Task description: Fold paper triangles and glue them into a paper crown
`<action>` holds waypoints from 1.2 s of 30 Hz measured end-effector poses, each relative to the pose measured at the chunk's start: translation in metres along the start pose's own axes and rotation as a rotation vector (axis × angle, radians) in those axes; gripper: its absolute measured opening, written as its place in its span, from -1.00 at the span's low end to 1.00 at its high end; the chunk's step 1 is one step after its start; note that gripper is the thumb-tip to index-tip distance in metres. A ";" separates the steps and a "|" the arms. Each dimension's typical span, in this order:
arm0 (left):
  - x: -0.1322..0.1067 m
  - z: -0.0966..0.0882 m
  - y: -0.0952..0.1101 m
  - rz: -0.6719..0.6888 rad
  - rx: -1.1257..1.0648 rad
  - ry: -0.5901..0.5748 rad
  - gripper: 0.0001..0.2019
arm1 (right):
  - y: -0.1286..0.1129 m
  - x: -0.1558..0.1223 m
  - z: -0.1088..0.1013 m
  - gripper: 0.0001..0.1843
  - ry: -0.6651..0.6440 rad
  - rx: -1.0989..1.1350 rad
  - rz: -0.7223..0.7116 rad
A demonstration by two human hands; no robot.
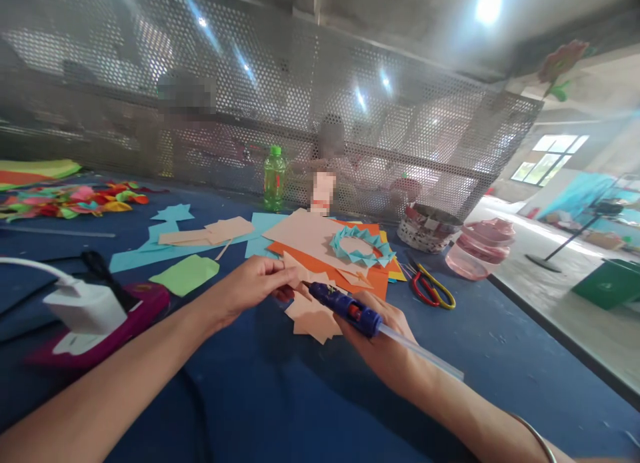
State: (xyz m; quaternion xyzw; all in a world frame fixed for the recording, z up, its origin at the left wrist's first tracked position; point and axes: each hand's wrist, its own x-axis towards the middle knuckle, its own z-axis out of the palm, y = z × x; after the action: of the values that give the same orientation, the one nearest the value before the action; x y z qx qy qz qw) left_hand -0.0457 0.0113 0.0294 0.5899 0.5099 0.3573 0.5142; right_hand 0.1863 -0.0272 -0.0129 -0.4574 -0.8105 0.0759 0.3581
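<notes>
My left hand (267, 279) pinches a peach-coloured paper piece (290, 261) between thumb and fingers. My right hand (383, 326) is wrapped round a blue hot glue gun (345, 307), with a clear glue stick (425, 356) poking out of its back end. The gun's nozzle points left, right by my left fingertips; whether it touches the paper I cannot tell. Just below lie folded peach paper pieces (313, 319). Behind my hands a ring of folded light-blue paper (363, 246) rests on a stack of peach and orange sheets (300, 229).
Red-and-yellow-handled pliers or scissors (433, 286) lie at right, near a pink plastic jug (483, 246) and a patterned round container (430, 226). A green bottle (275, 179) stands by the mesh partition (225, 116). A purple power strip with a white charger (87, 309) sits at left.
</notes>
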 end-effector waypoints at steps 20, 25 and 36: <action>0.001 -0.001 -0.003 -0.034 0.001 0.008 -0.73 | -0.001 -0.001 -0.003 -0.83 -0.020 -0.021 -0.013; 0.003 -0.003 -0.005 -0.016 0.001 0.007 -0.72 | 0.000 -0.001 -0.003 -0.83 -0.035 -0.020 -0.015; 0.004 -0.006 -0.005 -0.015 -0.010 0.033 -0.74 | 0.002 -0.004 -0.003 -0.80 -0.025 -0.017 -0.006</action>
State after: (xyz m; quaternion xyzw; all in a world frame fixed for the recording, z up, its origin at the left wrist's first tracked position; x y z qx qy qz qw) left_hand -0.0521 0.0162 0.0259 0.5776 0.5209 0.3657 0.5112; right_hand 0.1907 -0.0294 -0.0137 -0.4572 -0.8168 0.0736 0.3441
